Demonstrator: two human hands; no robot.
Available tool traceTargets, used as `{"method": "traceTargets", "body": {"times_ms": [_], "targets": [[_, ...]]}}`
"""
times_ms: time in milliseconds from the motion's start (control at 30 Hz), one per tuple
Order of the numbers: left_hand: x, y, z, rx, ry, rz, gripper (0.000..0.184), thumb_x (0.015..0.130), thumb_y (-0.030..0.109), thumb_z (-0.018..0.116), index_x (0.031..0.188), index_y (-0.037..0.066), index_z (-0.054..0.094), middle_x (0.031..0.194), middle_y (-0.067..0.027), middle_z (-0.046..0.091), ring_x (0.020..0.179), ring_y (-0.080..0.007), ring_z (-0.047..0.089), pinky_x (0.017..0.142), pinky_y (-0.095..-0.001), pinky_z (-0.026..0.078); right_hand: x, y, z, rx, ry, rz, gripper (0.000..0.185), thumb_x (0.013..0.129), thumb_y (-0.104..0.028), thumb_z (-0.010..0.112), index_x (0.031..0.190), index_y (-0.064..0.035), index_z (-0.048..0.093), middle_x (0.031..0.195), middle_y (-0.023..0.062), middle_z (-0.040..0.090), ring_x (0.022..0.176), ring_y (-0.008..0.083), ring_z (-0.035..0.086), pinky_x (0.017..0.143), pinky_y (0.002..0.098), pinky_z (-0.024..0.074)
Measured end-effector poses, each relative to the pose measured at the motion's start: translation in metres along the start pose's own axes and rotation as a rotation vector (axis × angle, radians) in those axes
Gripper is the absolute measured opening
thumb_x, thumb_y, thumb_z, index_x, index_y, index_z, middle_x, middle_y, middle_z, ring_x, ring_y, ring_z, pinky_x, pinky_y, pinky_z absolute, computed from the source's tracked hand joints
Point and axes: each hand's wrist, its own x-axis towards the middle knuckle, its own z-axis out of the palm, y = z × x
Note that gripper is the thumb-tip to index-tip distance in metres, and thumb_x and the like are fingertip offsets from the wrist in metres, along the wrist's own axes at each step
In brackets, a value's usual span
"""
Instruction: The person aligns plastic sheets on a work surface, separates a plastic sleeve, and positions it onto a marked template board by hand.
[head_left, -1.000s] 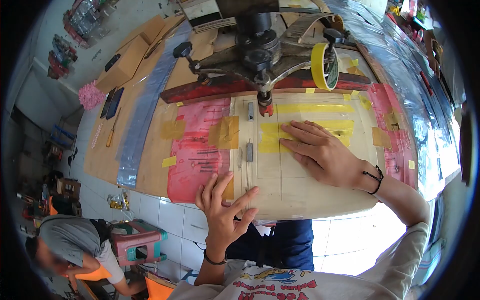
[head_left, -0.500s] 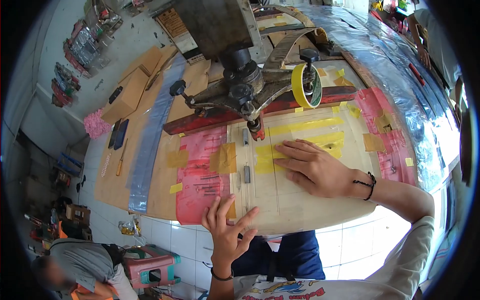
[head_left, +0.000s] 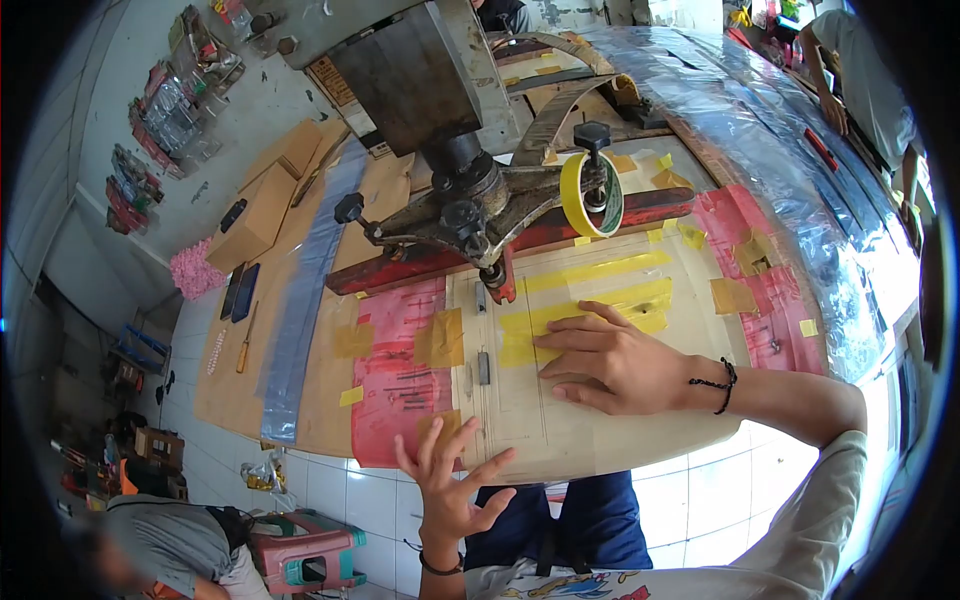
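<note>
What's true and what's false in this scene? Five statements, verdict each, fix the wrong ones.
1. The bare right hand rests on translucent yellow tape strips. True.
2. The yellow ring-shaped tape roll lies on the table. False: it hangs on a black-knobbed metal screw.
3. The bare left hand grips a brown-handled tool. False: it's empty, fingers spread.
4. A black braided bracelet circles the right wrist. True.
5. Two small grey rectangular blocks lie on red film. False: they're on the cream-coloured board.
</note>
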Motion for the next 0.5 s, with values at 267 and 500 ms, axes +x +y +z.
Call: {"method": "traceTargets", "body": {"times_ms": [267, 500], "targets": [[-0.008, 0.035, -0.012, -0.143, -0.053, 0.159, 0.027, 0.088, 0.032, 0.075, 0.115, 0.034, 0.079, 0.138, 0.0017, 0.066, 0.135, -0.0254, 0.056, 0.125, -0.0575, 0.01, 0.0, -0.005, -0.005, 0.035, 0.024, -0.054, 0.021, 0.097, -0.024, 0.067, 0.098, -0.0043, 0.075, 0.114, 0.0081, 0.07, 0.116, 0.0259, 0.063, 0.11, 0.0484, 0.0402], [-0.003, 0.051, 0.008, -0.347, -0.245, 0.231, 0.04, 0.09, 0.022, 0.075, 0.13, 0.027, 0.071, 0.149, -0.0066, 0.057, 0.141, -0.0336, 0.051, 0.119, -0.0597, 0.029, -0.001, -0.003, -0.002, 0.062, 0.038, -0.07, 0.018, 0.096, -0.021, 0.068, 0.097, -0.0036, 0.074, 0.112, 0.0086, 0.071, 0.111, 0.0262, 0.066, 0.107, 0.0488, 0.043]]}}
